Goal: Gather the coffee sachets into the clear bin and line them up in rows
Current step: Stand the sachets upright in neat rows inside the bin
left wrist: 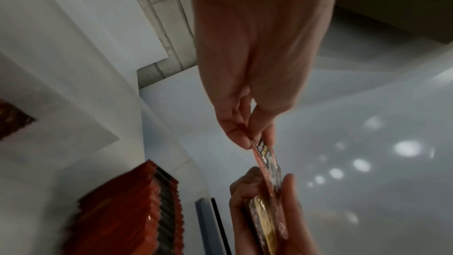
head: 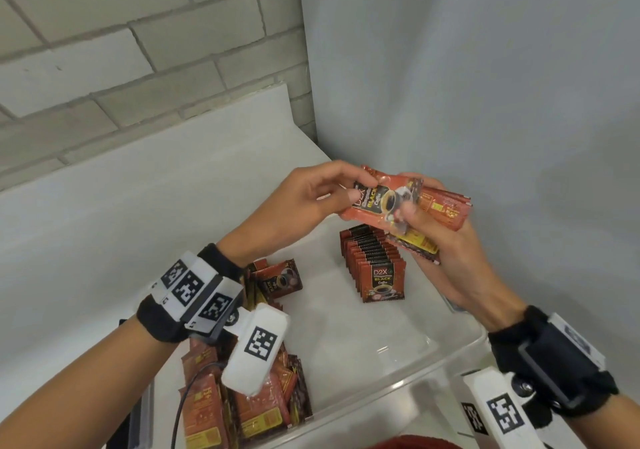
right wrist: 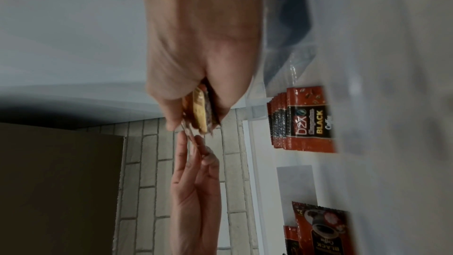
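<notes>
Above the clear bin my right hand grips a small stack of red coffee sachets. My left hand pinches the left end of the top sachet of that stack between thumb and fingers. Seen edge-on in the left wrist view, this sachet runs from my left fingertips down into my right hand. The right wrist view shows the gripped stack from its edge. Inside the bin, a row of upright sachets stands at the far right.
A loose heap of sachets lies in the bin's left part, partly behind my left wrist band. One sachet leans near it. The bin sits on a white counter in a corner between a brick wall and a grey wall.
</notes>
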A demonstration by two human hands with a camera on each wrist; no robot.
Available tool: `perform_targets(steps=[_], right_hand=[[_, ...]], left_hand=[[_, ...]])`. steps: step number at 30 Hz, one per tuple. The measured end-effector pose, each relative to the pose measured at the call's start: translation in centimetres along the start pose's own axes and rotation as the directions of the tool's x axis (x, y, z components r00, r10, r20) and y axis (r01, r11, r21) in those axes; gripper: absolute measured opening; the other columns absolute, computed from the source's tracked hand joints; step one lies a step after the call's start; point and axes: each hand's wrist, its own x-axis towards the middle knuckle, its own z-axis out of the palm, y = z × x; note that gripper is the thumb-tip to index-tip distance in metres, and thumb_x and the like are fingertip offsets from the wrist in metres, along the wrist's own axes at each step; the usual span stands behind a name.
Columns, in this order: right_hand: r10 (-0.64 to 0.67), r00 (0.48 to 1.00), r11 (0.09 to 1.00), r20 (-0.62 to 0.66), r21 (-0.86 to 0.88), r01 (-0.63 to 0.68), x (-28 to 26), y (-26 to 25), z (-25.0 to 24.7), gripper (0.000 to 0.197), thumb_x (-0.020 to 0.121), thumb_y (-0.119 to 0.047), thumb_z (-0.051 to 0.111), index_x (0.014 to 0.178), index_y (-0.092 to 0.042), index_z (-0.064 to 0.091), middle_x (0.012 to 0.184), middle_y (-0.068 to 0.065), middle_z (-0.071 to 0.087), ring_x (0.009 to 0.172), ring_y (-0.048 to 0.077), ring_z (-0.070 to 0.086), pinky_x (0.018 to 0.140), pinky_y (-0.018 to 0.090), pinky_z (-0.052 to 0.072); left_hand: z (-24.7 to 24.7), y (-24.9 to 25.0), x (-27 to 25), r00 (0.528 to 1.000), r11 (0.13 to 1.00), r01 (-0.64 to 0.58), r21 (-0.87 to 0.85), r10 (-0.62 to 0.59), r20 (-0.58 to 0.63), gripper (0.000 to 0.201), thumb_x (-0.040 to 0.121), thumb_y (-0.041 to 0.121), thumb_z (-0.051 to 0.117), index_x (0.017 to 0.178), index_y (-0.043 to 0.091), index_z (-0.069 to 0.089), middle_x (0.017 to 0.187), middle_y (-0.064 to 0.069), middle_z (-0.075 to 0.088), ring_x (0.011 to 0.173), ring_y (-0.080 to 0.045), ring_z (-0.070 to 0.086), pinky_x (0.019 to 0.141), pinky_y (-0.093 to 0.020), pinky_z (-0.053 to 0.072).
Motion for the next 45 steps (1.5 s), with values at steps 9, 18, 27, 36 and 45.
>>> perform_targets(steps=[9,18,27,36,45], right_hand=[[-0.010,0.975,0.975,-0.223,0.213,0.059,0.8,0.5,-0.6,0.034,0.082,-0.029,0.062,0.114,-0.017,0.060,0.080,-0.001,0.060,0.072,0.008,0.062,0.068,0.022,0.053],[0.011,0.974,0.982,-0.228,0.186,0.032,0.9,0.6,-0.6,0.047,0.074,-0.038,0.069,0.115,-0.018,0.062,0.082,0.000,0.061,0.074,0.010,0.063,0.071,0.023,0.053],[0.016,0.978,0.982,-0.208,0.187,0.024,0.8,0.4,-0.6,0.038,0.080,-0.033,0.062,0.114,-0.015,0.061,0.081,0.001,0.061,0.072,0.010,0.063,0.069,0.023,0.055],[0.021,0.979,0.982,-0.204,0.187,0.018,0.7,0.4,-0.5,0.038,0.080,-0.033,0.062,0.114,-0.016,0.062,0.082,0.001,0.061,0.073,0.009,0.063,0.068,0.023,0.054],[0.050,0.984,0.958,-0.168,0.286,0.000,0.8,0.6,-1.1,0.027,0.095,-0.011,0.042,0.117,-0.009,0.058,0.086,0.004,0.062,0.079,0.014,0.063,0.077,0.027,0.051]], left_hand=[[0.0,-1.2,0.1,0.931,0.890,-0.170,0.424,0.004,0.365,0.023,0.097,0.007,0.052,0.111,0.013,0.069,0.100,0.006,0.062,0.092,-0.004,0.058,0.080,-0.012,0.041],[4.7,-3.6,0.5,0.812,0.727,-0.348,0.591,-0.081,0.578,0.031,0.089,0.005,0.061,0.121,0.006,0.061,0.116,-0.011,0.053,0.111,-0.021,0.046,0.090,-0.016,0.029],[6.0,-5.2,0.4,0.748,0.469,-0.638,0.610,0.189,0.636,0.014,0.080,-0.004,0.065,0.087,0.004,0.074,0.080,-0.002,0.033,0.072,-0.018,0.039,0.060,-0.024,0.022],[6.2,-5.3,0.4,0.742,0.361,-0.668,0.651,0.248,0.623,0.017,0.081,-0.005,0.058,0.086,-0.001,0.074,0.077,-0.014,0.053,0.072,-0.028,0.051,0.054,-0.031,0.034],[6.1,-5.9,0.1,0.772,0.351,-0.629,0.694,0.179,0.609,0.022,0.082,0.031,0.066,0.099,0.019,0.075,0.095,-0.005,0.047,0.091,-0.017,0.030,0.068,-0.026,0.010]])
